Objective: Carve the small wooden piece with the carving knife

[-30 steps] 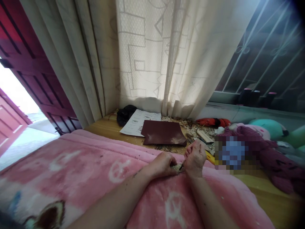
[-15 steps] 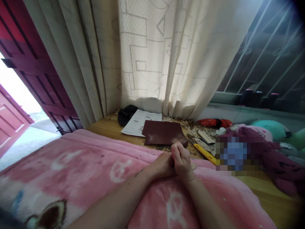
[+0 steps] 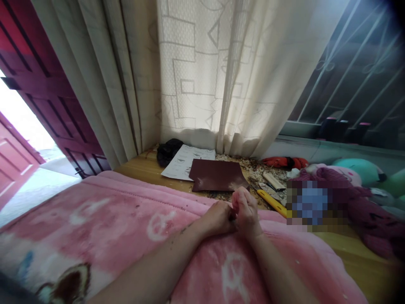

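My left hand (image 3: pixel 220 217) is closed, its fingers curled just beside my right hand. Close against it, my right hand (image 3: pixel 247 213) is closed too, with the knuckles raised. Whatever lies between the two hands is hidden by the fingers. Both hands are above the near edge of a pink patterned blanket (image 3: pixel 133 236). Just beyond them lies a dark brown sheet (image 3: pixel 217 174), partly over a white printed sheet of paper (image 3: pixel 186 162). A yellow-handled utility knife (image 3: pixel 271 203) lies to the right of my right hand.
Wood shavings (image 3: pixel 253 168) are scattered over the wooden table (image 3: pixel 139 167). A pale block (image 3: pixel 274 181) and an orange-red item (image 3: pixel 284 162) lie among them. A black bundle (image 3: pixel 169 152) sits at the back left. Plush toys (image 3: pixel 351 198) crowd the right side. A curtain (image 3: pixel 202 76) hangs behind.
My right hand has shifted slightly right and turned, so a small gap shows between the hands. My left hand has hardly moved. The things on the table stay where they were.
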Motion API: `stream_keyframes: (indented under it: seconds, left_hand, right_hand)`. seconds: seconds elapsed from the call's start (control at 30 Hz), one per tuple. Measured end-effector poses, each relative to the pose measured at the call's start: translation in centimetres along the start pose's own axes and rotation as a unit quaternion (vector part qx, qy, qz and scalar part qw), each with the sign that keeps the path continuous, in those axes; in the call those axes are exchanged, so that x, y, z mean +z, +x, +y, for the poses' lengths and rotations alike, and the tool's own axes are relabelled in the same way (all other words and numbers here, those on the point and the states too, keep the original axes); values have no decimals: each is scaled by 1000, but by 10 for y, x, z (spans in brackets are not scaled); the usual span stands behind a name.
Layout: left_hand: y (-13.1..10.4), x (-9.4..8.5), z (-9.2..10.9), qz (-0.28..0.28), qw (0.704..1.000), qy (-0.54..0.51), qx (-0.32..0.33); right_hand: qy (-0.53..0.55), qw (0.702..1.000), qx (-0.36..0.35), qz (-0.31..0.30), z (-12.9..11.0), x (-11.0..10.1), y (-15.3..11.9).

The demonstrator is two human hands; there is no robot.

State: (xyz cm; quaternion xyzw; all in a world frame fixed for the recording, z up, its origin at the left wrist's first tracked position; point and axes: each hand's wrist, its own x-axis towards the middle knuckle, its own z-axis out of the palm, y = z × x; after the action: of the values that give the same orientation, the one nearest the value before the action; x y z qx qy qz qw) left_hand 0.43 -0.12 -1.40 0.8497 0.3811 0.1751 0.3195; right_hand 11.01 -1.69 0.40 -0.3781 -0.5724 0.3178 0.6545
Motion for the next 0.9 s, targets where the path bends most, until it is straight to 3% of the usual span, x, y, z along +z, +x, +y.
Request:
stream_keyframes:
  seconds: [0.33,0.9]
  left_hand:
    - [-2,-7,10,3,997,78,21]
    - [0,-5,6,5,995,93,37]
  right_hand:
    - [90,991,45,85,2,-3,2]
    - [215,937,139,238,7,-14,20]
